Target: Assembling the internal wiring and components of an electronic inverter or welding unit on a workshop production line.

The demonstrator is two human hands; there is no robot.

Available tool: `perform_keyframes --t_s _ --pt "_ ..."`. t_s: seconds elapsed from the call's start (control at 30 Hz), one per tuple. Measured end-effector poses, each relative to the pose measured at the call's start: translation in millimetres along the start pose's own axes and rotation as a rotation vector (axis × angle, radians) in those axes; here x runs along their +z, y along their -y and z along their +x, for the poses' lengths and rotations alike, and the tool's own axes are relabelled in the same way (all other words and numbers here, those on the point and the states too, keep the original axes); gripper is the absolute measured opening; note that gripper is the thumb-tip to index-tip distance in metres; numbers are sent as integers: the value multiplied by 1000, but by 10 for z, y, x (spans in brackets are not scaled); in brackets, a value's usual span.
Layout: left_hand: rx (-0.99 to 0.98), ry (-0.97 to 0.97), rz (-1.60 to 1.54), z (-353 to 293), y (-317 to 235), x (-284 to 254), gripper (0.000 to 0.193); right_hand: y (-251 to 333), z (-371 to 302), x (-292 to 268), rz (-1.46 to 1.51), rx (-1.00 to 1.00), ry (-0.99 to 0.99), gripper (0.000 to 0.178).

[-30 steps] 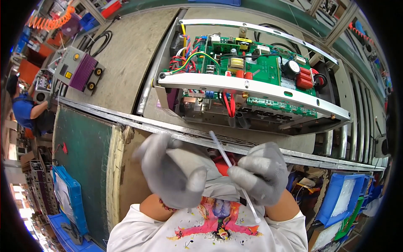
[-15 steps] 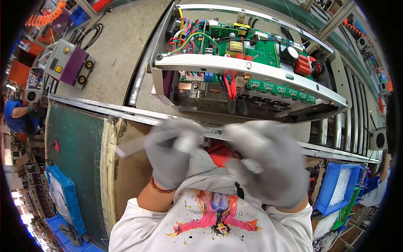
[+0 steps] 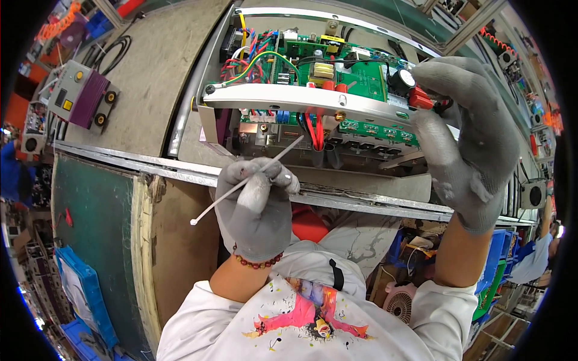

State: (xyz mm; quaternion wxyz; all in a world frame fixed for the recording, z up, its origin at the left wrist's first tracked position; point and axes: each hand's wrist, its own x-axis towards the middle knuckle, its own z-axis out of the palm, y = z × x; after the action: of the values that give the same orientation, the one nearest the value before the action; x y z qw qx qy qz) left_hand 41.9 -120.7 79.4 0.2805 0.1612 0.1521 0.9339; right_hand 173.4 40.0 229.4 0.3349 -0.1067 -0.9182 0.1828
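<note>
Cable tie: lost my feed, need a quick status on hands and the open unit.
Left hand gripping white cable tie, clear of unit. Right hand on red connector, right end of open chassis. Nothing between tie and wiring.
</note>
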Motion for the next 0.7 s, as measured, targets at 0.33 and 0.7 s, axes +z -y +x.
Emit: perform_keyframes --t_s 0.33,0.7 --pt "69 -25 146 61 59 -139 23 -145 -2 41 -13 -68 67 37" --pt "-164 -202 403 168 288 90 20 -132 114 137 -34 -154 157 45"
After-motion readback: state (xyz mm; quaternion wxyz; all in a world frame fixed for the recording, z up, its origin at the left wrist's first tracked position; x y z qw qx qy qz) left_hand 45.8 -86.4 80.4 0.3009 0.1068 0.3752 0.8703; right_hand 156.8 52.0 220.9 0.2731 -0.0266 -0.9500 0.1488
